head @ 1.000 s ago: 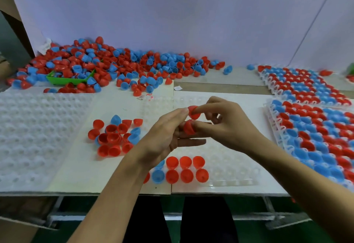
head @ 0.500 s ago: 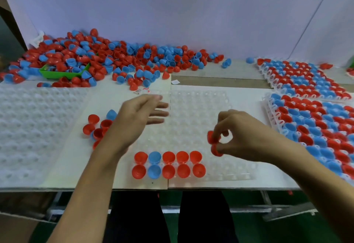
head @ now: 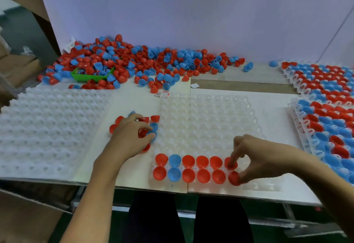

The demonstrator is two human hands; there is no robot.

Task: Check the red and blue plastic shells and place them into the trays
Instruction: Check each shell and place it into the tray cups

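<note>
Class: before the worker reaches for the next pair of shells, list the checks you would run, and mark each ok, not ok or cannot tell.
1. Right hand seating two red shells at the row ends: ok.
2. Shells fully seated: cannot tell.
3. Free pockets remain in the clear tray: ok.
4. Left hand on the loose shell cluster: ok.
5. Shells free of defects: cannot tell.

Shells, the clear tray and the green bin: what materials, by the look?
Shells: opaque moulded plastic, smooth, slightly glossy; highlights show in the cups. Tray: thin translucent plastic, probably thermoformed; the board shows through its dimples. Green bin: opaque rigid plastic, seemingly; mostly buried under shells, so finish is unclear.
</note>
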